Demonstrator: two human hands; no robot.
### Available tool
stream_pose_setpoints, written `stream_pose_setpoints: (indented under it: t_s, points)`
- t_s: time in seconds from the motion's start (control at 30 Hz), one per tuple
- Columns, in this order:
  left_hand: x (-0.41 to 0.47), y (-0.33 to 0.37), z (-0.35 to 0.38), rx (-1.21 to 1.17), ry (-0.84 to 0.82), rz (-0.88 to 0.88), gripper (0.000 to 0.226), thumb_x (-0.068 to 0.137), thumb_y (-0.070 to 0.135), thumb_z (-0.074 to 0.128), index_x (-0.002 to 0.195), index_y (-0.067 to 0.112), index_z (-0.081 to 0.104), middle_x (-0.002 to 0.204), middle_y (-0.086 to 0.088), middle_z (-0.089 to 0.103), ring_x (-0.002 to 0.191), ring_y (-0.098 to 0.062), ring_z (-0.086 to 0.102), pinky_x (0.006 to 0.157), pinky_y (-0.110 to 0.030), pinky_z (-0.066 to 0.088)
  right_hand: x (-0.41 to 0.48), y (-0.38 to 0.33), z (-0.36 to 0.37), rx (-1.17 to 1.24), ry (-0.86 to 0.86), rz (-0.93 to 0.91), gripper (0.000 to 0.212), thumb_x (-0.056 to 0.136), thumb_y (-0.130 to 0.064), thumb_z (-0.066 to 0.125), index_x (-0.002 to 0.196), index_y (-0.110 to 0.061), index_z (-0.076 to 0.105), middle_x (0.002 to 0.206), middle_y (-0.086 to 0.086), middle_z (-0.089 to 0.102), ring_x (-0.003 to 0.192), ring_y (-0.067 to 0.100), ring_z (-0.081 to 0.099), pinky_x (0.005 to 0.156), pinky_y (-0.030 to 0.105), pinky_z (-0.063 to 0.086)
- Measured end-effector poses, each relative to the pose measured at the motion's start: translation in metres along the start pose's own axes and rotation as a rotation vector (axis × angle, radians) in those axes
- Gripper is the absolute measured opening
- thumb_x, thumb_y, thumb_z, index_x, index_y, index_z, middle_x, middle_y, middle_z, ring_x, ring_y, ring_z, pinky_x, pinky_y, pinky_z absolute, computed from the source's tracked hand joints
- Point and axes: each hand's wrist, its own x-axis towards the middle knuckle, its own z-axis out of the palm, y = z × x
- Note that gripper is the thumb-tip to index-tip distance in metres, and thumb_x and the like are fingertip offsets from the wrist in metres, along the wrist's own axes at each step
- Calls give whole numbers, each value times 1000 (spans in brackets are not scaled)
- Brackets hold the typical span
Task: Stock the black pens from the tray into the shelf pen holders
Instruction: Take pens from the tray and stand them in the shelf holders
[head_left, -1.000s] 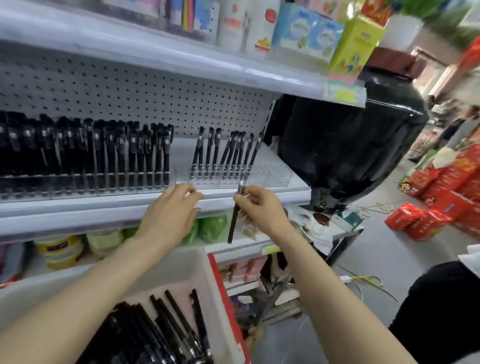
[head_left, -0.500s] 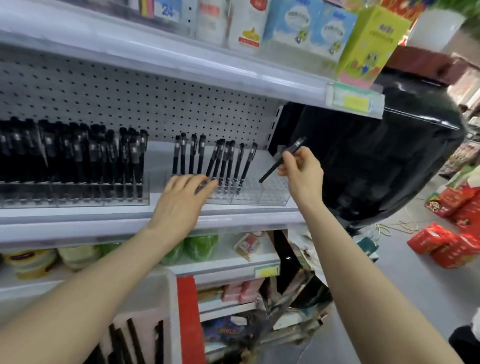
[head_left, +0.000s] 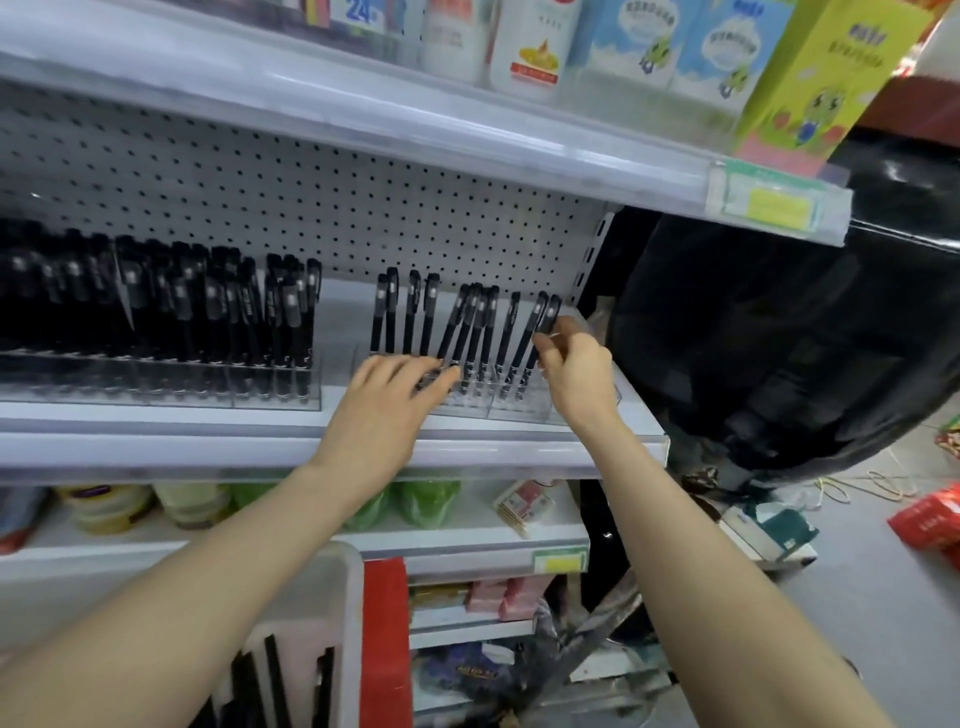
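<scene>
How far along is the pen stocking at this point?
Done: the left holder is packed, and about ten pens stand in the right holder. In hand: the right hand pinches a pen at that holder's right end; the left hand rests on its front. Left: spare pens lie in the tray, and the right holder shows gaps.

Left of my right hand (head_left: 579, 376) and the pen (head_left: 546, 318) it pinches, standing pens (head_left: 470, 332) crowd the clear holder (head_left: 524, 413), and my left hand (head_left: 387, 402) lies flat across its front. Right of that grip there is a narrow open strip before the shelf's end post (head_left: 597, 249). The pegboard (head_left: 363, 208) closes the back and the upper shelf (head_left: 467, 135) hangs overhead.
</scene>
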Motion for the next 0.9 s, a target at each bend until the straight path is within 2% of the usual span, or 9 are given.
stream_pose_setpoints:
  t_s: [0.13,0.4,0.47,0.53,0.6,0.67,0.73,0.8,0.9]
  points:
    - [-1,1,-2,9,-27,-13,84,75,-6,64,147,26,34,142,-5,48,129,-27,44,112,-43,26,-1,1,4,17,29,-18,20,100,-27,51,96,-9,57,75,11,65,72,32,60,62,36,44]
    - [-1,1,-5,-9,-48,-11,89,76,-10,59,151,24,26,148,-6,40,135,-27,35,116,-42,20,0,-2,-3,-25,-38,38,29,98,-28,53,89,-1,58,76,19,66,76,38,61,69,43,50]
    - [-2,0,-6,-24,-50,-4,92,75,-14,58,152,23,23,150,-8,36,138,-28,31,117,-40,15,-2,-5,-8,-62,-55,48,24,97,-26,56,99,-2,62,83,16,69,84,34,62,76,44,53]
    - [-5,1,-9,-53,-45,-5,92,74,-16,56,152,20,23,153,-8,32,142,-27,25,117,-38,8,-8,-7,-12,-80,-42,70,26,96,-22,58,116,-6,62,96,11,71,95,29,62,85,39,51]
    - [-11,1,-13,-89,-26,-19,89,77,-14,58,151,21,25,154,-6,29,144,-25,23,117,-37,7,-17,-12,-15,-78,13,95,28,96,-19,58,123,-9,60,102,6,69,98,25,61,87,38,50]
    - [-21,-2,-18,-125,10,-19,83,77,-10,63,148,23,33,151,-4,36,141,-23,29,115,-36,14,-31,-18,-14,-58,95,100,26,96,-17,58,121,-12,60,101,3,66,96,23,61,88,42,51]
    - [-38,-10,-25,-169,20,-10,76,77,-6,68,143,23,43,144,-4,43,135,-23,37,114,-38,28,-49,-28,-10,-1,162,88,25,96,-18,56,120,-11,61,97,-2,64,93,18,61,88,37,50]
    - [-60,-23,-34,-223,1,-19,66,79,-5,68,137,20,50,140,-5,47,131,-25,42,101,-44,47,-72,-42,-1,72,176,83,25,97,-19,55,119,-10,61,97,-5,63,91,12,59,85,28,49]
    - [-99,-45,-37,-263,2,-4,58,78,-6,66,131,14,56,131,-10,52,121,-29,48,85,-44,54,-113,-64,23,146,160,70,23,97,-20,56,118,-12,63,99,-6,65,92,8,60,85,22,49]
